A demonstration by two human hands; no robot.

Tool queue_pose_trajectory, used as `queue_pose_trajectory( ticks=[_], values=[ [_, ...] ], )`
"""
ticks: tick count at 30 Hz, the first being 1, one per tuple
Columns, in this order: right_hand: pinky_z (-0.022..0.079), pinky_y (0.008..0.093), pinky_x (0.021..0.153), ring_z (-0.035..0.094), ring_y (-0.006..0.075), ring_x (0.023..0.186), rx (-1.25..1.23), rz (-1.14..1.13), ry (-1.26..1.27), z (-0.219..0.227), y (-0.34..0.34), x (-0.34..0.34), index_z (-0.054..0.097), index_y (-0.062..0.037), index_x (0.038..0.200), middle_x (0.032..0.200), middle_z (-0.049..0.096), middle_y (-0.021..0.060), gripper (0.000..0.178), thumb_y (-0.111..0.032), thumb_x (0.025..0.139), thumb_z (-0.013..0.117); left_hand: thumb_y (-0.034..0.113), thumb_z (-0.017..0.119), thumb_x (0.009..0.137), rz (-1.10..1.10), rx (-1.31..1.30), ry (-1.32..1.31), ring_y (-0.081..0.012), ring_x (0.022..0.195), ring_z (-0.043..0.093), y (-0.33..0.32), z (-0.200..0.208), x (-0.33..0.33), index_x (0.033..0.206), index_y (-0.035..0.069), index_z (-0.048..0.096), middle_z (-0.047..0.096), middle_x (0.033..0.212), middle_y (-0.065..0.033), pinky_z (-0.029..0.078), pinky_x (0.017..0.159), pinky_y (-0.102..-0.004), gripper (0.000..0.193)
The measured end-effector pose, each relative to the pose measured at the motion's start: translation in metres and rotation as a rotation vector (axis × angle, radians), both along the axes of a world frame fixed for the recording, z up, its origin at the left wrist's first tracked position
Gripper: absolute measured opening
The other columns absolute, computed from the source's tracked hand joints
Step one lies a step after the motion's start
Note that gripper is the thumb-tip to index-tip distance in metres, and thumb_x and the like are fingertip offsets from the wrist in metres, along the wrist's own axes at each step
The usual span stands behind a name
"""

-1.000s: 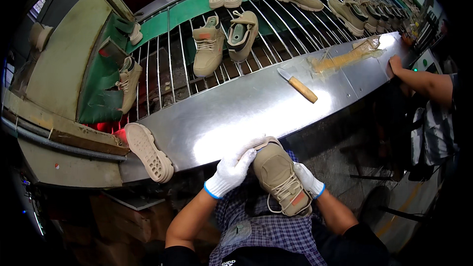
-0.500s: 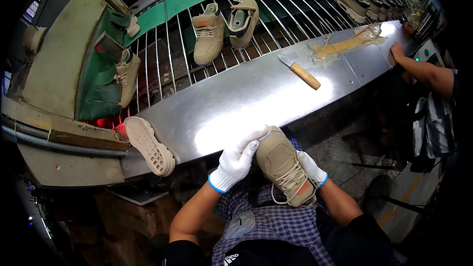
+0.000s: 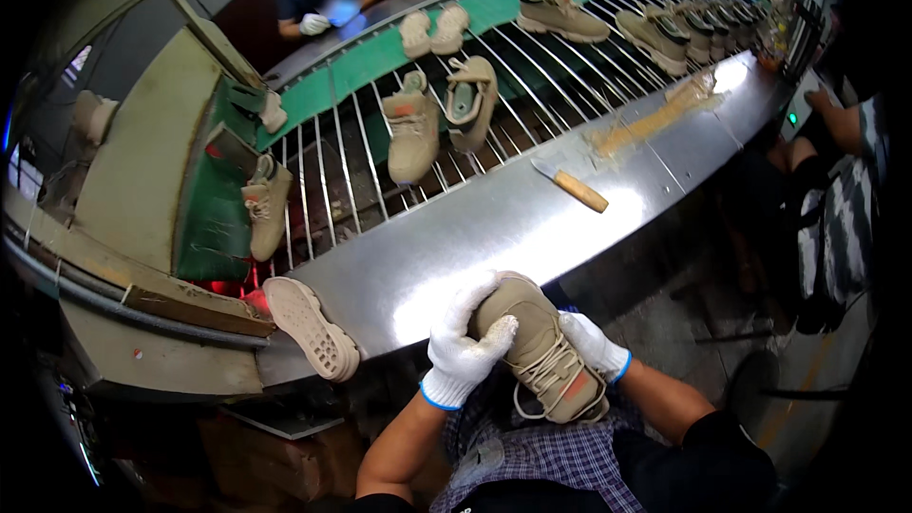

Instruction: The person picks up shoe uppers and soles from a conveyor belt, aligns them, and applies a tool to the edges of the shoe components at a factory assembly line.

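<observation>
Held shoe: Because it is off the worktop (image 3: 475,245), the tan shoe (image 3: 543,351) seems to need both hands; it hangs near the metal edge, toe away from the wearer.
Left grip: this hand (image 3: 464,347) is curled around the toe, thumb over the upper, probably to steady it.
Right grip: this hand (image 3: 593,346) cups the opposite side; its hidden fingers leave the tightness untold.
Knife spot: the knife (image 3: 573,186) lies flat beyond the shoe, perhaps for easy reach; pale blade, rounded wooden handle.
Loose sole: the beige sole (image 3: 312,327) sits at the worktop's left end, chunky-edged, pitted with holes.
Gloves and upper: white knit, blue cuffs; smooth tan panels, cord laces, orange patch.
</observation>
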State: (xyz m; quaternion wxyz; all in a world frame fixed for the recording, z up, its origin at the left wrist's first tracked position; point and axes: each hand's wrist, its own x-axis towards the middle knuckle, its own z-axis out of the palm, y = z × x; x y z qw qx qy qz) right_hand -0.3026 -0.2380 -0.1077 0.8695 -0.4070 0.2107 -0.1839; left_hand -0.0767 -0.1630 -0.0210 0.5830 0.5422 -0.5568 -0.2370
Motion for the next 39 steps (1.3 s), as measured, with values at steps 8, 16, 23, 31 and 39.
queue_pose_trajectory(
  ticks=[8, 16, 23, 31, 39],
  values=[
    [0.051, 0.0481, 0.105, 0.067, 0.0460, 0.119, -0.678, 0.209, 0.480, 0.132, 0.028, 0.049, 0.055, -0.0021, 0.144, 0.123, 0.069, 0.0327, 0.058, -0.049, 0.108, 0.051, 0.001, 0.067, 0.095, 0.203, 0.013, 0.267, -0.0173, 0.106, 0.066, 0.026, 0.048, 0.063, 0.122, -0.004, 0.061, 0.070, 0.120, -0.0134, 0.054, 0.099, -0.0327, 0.028],
    [0.064, 0.0372, 0.074, 0.075, 0.0282, 0.089, -1.457, -0.233, 0.037, 0.088, 0.019, 0.069, 0.071, -0.0066, 0.123, 0.110, 0.074, 0.0122, 0.044, -0.010, 0.079, 0.080, 0.009, 0.062, 0.095, 0.336, -0.109, 0.169, -0.0213, 0.092, 0.067, 0.095, 0.020, 0.055, 0.111, -0.004, 0.057, 0.070, 0.106, -0.0199, 0.056, 0.086, -0.0362, 0.021],
    [0.063, 0.0416, 0.080, 0.076, 0.0334, 0.092, -1.344, 0.038, -0.349, 0.119, -0.020, 0.151, 0.070, -0.0071, 0.125, 0.103, 0.075, 0.0158, 0.031, -0.020, 0.097, 0.070, 0.020, 0.070, 0.094, 0.381, -0.102, 0.082, -0.0190, 0.094, 0.064, 0.097, 0.043, 0.050, 0.111, -0.003, 0.056, 0.068, 0.108, -0.0175, 0.053, 0.089, -0.0342, 0.032],
    [0.061, 0.0442, 0.080, 0.072, 0.0384, 0.091, -1.424, 0.311, -0.179, 0.147, -0.019, 0.123, 0.060, -0.0023, 0.137, 0.108, 0.071, 0.0187, 0.050, -0.011, 0.089, 0.065, 0.008, 0.061, 0.093, 0.237, 0.265, 0.042, -0.0197, 0.100, 0.067, 0.099, 0.072, 0.069, 0.113, -0.007, 0.062, 0.071, 0.109, -0.0166, 0.055, 0.096, -0.0354, 0.025],
    [0.064, 0.0418, 0.075, 0.076, 0.0351, 0.090, -1.363, 0.169, -0.086, 0.085, -0.004, 0.085, 0.051, 0.0003, 0.149, 0.113, 0.072, 0.0222, 0.066, -0.007, 0.087, 0.072, -0.003, 0.055, 0.090, 0.126, 0.380, 0.097, -0.0222, 0.106, 0.071, 0.090, 0.077, 0.084, 0.113, -0.010, 0.067, 0.074, 0.112, -0.0179, 0.057, 0.098, -0.0365, 0.027]
  ],
)
